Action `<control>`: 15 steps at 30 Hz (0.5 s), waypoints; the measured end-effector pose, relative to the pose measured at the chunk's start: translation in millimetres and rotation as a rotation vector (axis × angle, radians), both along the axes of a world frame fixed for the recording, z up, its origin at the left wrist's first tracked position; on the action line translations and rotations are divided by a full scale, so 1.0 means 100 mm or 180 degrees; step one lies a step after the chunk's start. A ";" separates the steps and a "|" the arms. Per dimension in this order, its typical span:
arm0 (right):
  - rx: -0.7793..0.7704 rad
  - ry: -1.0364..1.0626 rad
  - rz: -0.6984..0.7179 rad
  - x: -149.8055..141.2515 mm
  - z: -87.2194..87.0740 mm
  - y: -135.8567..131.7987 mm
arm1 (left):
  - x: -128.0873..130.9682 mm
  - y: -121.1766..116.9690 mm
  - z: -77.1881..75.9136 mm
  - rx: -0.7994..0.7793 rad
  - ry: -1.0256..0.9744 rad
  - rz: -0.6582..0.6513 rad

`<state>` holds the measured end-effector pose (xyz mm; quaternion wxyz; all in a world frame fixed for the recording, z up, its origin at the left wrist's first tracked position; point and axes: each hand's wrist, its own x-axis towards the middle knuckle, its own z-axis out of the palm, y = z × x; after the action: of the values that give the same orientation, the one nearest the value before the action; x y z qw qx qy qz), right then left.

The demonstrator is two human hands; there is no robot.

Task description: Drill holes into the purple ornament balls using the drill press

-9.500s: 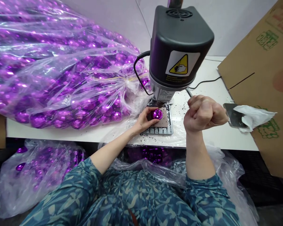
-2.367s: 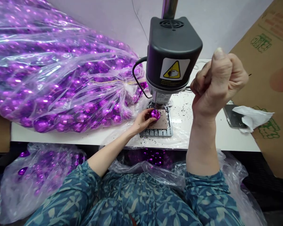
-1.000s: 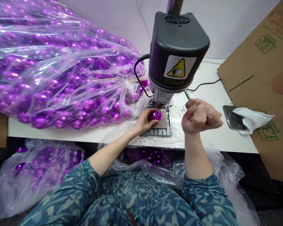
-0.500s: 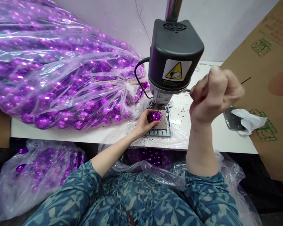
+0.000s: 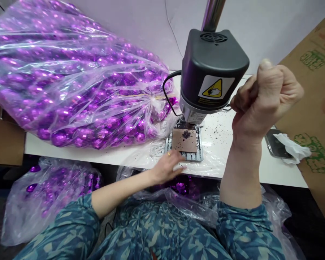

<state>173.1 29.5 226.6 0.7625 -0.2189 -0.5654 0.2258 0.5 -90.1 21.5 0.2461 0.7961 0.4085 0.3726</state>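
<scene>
My left hand [image 5: 170,168] hangs over the table's front edge with its fingers apart. It holds nothing that I can see. Just below it, shiny purple balls [image 5: 181,185] show in a container under the edge. My right hand [image 5: 265,95] is a raised fist beside the bench drill press [image 5: 215,68], closed around its feed lever, which it mostly hides. Under the drill head lies a small brown board [image 5: 183,144] with a dark hole and a heap of dark shavings. The board rests on the slotted metal base [image 5: 200,153].
A big clear bag of purple faceted balls [image 5: 83,90] fills the table's left side. Another bag [image 5: 51,195] hangs lower left. At right are a phone [image 5: 276,144], a crumpled tissue [image 5: 294,146] and a cardboard box [image 5: 316,108]. Shavings litter the white table [image 5: 216,130].
My left hand has left the board and moved down past the table edge, letting go of the purple ball. The ball is gone from the board. My right fist stays raised.
</scene>
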 end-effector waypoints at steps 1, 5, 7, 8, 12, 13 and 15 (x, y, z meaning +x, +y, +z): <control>-0.0006 0.0002 -0.0015 0.00 0.00 0.00 | -0.09 0.22 0.07 0.0047 -0.0103 0.0389; -0.0016 0.0044 -0.0034 0.00 0.00 0.00 | -0.43 1.18 0.33 -0.0439 0.0199 0.1567; -0.0003 0.0041 -0.0026 -0.01 0.00 0.00 | -0.52 1.53 0.39 -0.0697 0.0695 0.1895; 0.0009 0.0030 -0.0025 -0.01 0.00 0.00 | -0.54 1.65 0.39 -0.0748 0.0854 0.1983; 0.0098 0.0054 0.0004 -0.01 -0.01 -0.01 | -0.50 1.83 0.33 -0.0657 0.1280 0.2152; 0.0120 0.0050 0.0009 -0.01 -0.01 -0.01 | -0.49 1.84 0.32 -0.0621 0.1381 0.2172; 0.0165 0.0020 -0.0016 -0.01 -0.02 -0.02 | -0.46 1.86 0.28 -0.0572 0.1515 0.2156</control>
<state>172.3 27.6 225.0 0.7703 -0.1997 -0.5682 0.2098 -45.9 95.8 49.9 0.0769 0.6561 0.7233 0.2011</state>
